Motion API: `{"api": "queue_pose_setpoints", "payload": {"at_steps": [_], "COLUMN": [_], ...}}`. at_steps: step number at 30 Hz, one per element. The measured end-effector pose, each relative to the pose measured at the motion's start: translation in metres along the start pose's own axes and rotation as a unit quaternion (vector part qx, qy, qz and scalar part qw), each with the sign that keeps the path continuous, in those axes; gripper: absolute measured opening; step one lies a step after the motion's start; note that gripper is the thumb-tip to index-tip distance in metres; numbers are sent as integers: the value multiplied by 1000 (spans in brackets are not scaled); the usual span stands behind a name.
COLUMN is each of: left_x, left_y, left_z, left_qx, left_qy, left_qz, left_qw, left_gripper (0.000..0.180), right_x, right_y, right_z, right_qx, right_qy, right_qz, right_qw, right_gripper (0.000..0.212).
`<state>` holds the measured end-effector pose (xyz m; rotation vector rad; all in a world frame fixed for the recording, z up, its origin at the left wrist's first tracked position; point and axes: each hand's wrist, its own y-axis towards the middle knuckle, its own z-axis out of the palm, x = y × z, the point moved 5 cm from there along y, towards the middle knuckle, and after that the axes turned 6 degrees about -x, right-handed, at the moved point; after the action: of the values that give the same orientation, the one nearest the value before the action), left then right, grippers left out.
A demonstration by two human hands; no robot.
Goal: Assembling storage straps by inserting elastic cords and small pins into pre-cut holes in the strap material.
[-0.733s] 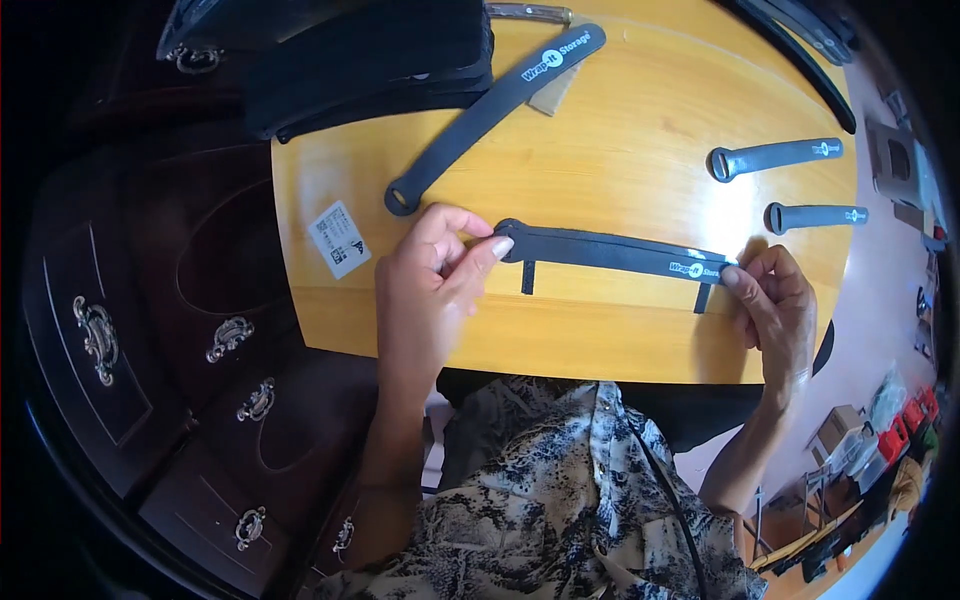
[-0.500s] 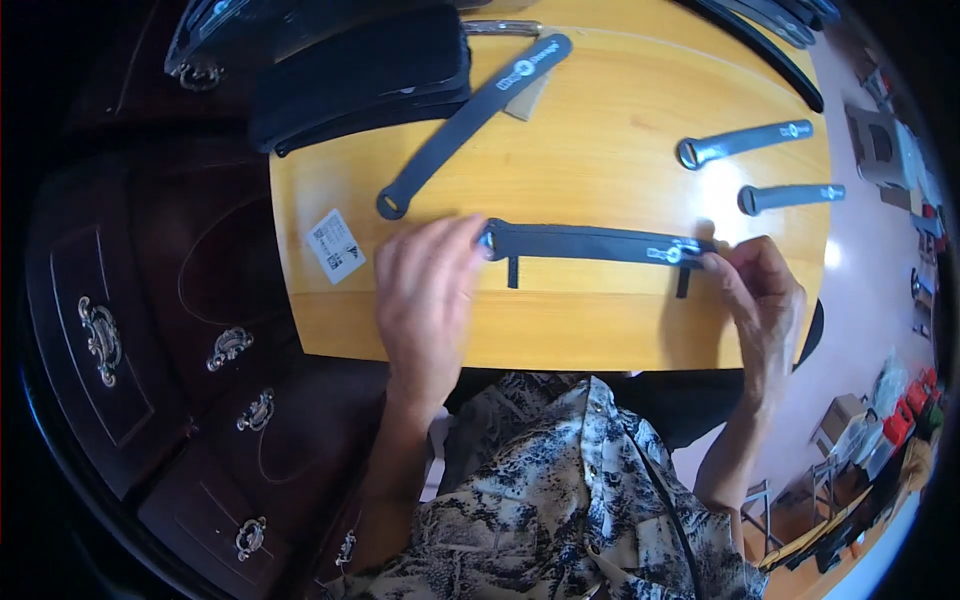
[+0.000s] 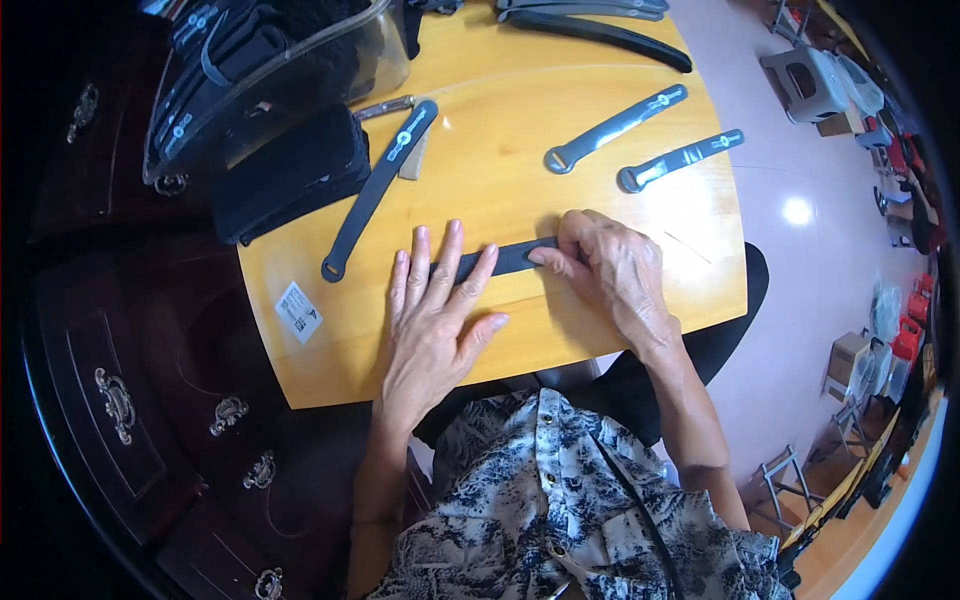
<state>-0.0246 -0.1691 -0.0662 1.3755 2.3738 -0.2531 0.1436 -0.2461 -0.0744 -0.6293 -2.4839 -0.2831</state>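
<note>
A black hook-and-loop strap (image 3: 515, 260) lies across the wooden table in front of me. My left hand (image 3: 430, 330) rests on its left part with fingers spread, covering much of that end. At the other end, the thumb and curled fingers of my right hand (image 3: 618, 272) pinch the strap and hide its tip. Beyond my left hand, a longer dark strap (image 3: 378, 195) with a slotted end lies slantwise. Two shorter slotted straps, one (image 3: 620, 128) nearer the middle and one (image 3: 685, 161) farther right, lie past my right hand.
A clear plastic bin (image 3: 385, 50) holding dark straps stands at the far left, with a black folded stack (image 3: 295, 178) before it. A white label (image 3: 298, 312) lies by the left edge. More straps (image 3: 600, 38) are at the far edge. Dark drawers (image 3: 110, 400) stand left.
My view has shifted, bringing more of the bin into sight. My left hand has flattened onto the strap. My right hand now curls over its right end, and the strap's white print no longer shows.
</note>
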Motion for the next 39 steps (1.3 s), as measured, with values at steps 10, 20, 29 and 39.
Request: {"api": "queue_pose_setpoints", "payload": {"at_steps": [10,20,29,39], "left_x": [-27,-2,28,46], "left_y": [109,135,74,-37], "left_z": [7,27,-20,-14], "left_qx": [-206,-153,-196,-93], "left_qy": [-93,-175,-349,-527], "left_qz": [25,-59,-182,-296], "left_qw": [974,971,898,791], "left_gripper": [31,19,12,10], "right_x": [-11,-23,9,10], "right_y": [-14,36,67,-17], "right_z": [-28,-45,-51,-59], "right_qx": [-47,-121,-81,23], "right_qy": [149,66,-143,27], "right_qz": [42,-48,-213,-135], "right_qw": [987,989,963,990], "right_gripper": [27,13,9,17]}}
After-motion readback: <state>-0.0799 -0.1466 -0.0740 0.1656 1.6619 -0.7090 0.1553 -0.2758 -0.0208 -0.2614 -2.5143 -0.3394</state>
